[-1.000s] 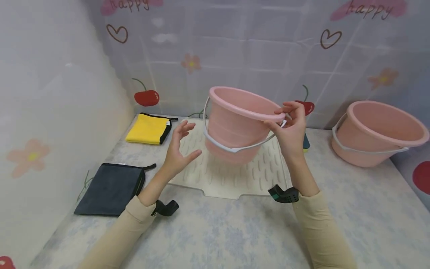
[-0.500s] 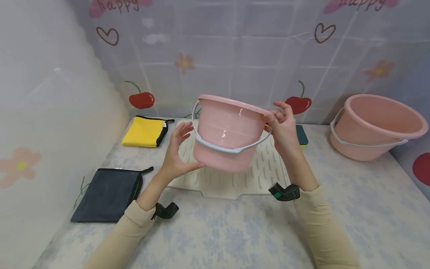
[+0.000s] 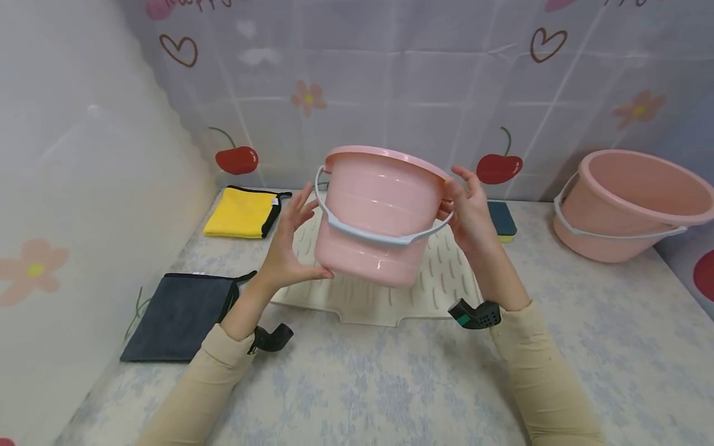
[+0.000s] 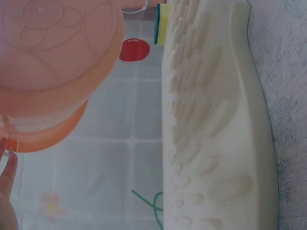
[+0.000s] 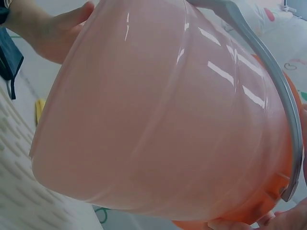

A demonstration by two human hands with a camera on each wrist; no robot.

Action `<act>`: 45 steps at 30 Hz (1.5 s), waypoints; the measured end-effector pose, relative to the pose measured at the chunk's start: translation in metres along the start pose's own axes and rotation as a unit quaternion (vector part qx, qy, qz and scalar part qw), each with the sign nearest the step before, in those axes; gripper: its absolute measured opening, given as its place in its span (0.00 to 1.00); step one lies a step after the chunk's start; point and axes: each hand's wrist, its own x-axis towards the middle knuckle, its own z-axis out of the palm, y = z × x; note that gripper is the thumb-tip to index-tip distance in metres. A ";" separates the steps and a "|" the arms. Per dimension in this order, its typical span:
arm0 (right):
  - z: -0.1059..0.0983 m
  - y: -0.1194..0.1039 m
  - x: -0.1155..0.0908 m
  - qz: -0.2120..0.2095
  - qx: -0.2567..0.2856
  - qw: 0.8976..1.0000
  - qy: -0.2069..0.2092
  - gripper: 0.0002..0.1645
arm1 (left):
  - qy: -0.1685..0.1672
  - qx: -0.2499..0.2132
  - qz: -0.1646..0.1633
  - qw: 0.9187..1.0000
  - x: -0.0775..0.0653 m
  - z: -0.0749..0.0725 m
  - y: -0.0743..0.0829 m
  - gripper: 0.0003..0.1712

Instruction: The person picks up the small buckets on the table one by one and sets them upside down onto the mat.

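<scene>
A pink bucket with a pale handle is held tilted above a cream ridged mat, its underside facing the left wrist camera. At the bucket's left side, my left hand has its fingers spread fairly straight and its thumb touching near the base. On the right, my right hand grips the rim, thumb in front and some fingers hidden behind. The right wrist view is mostly filled by the bucket's wall, with the left thumb beyond it.
A second pink bucket stands at the right. On the left lie a folded yellow cloth and a dark grey cloth. A green and yellow sponge sits behind my right hand, near the patterned back wall.
The bucket has tipped so its opening leans away and more of its outer wall shows. My left hand, apart from it earlier, now touches its side; the right has kept its grip.
</scene>
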 end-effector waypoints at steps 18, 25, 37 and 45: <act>0.004 0.015 -0.002 -0.114 -0.256 0.948 -0.151 0.76 | 0.074 -0.118 -0.096 0.986 0.001 -0.004 0.009 0.69; 0.009 0.019 -0.002 -0.215 -0.188 0.951 -0.118 0.80 | 0.085 -0.172 -0.154 0.969 0.006 0.003 0.017 0.71; 0.029 0.017 -0.009 -0.500 -0.152 0.840 -0.148 0.67 | 0.094 -0.280 -0.281 0.913 0.014 -0.009 0.036 0.62; 0.033 0.030 -0.007 -0.415 -0.139 0.887 -0.149 0.72 | 0.112 -0.284 -0.321 0.896 0.014 -0.009 0.040 0.67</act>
